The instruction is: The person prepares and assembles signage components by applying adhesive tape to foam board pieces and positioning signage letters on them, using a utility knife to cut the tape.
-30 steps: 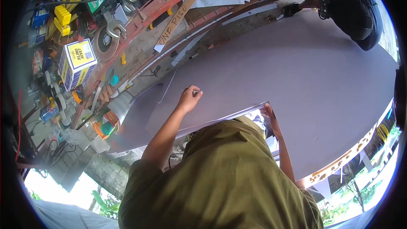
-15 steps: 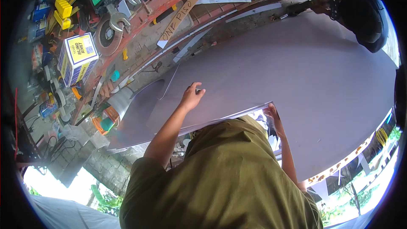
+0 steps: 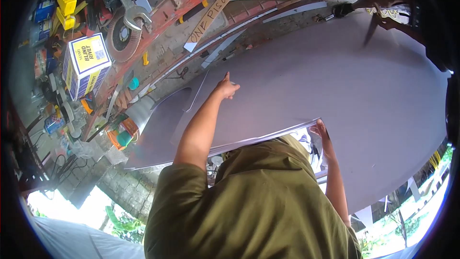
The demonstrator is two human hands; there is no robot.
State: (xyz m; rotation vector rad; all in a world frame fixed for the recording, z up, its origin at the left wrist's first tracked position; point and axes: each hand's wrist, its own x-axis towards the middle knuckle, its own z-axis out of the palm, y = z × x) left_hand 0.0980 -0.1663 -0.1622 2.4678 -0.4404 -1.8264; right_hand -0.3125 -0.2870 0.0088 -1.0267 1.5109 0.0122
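A large grey sheet [image 3: 297, 76] spreads across the work surface in front of me, with a cut edge and corner close to my body. Over its left part is my left hand [image 3: 226, 88], index finger stretched out and the other fingers partly bent. I see nothing clearly held in it. At the sheet's near corner my right hand [image 3: 320, 128] has its fingers closed on the edge; part of the grip is hidden. A thin, pale-edged strip or cut line [image 3: 196, 92] lies left of my left hand.
At upper left, a red metal frame [image 3: 165, 7] bears a wrench [image 3: 134, 14], a flap disc [image 3: 122, 38] and a blind rivet box [image 3: 87, 62]. Beyond the sheet lies a marked wooden strip [image 3: 211, 17]. Another person's hands [image 3: 385, 17] are at the far right, near a dark pointed shape.
My left hand has moved away from me and its index finger has straightened. The right hand stays at the sheet's corner. The other person's dark cap has left the view and their hands now show.
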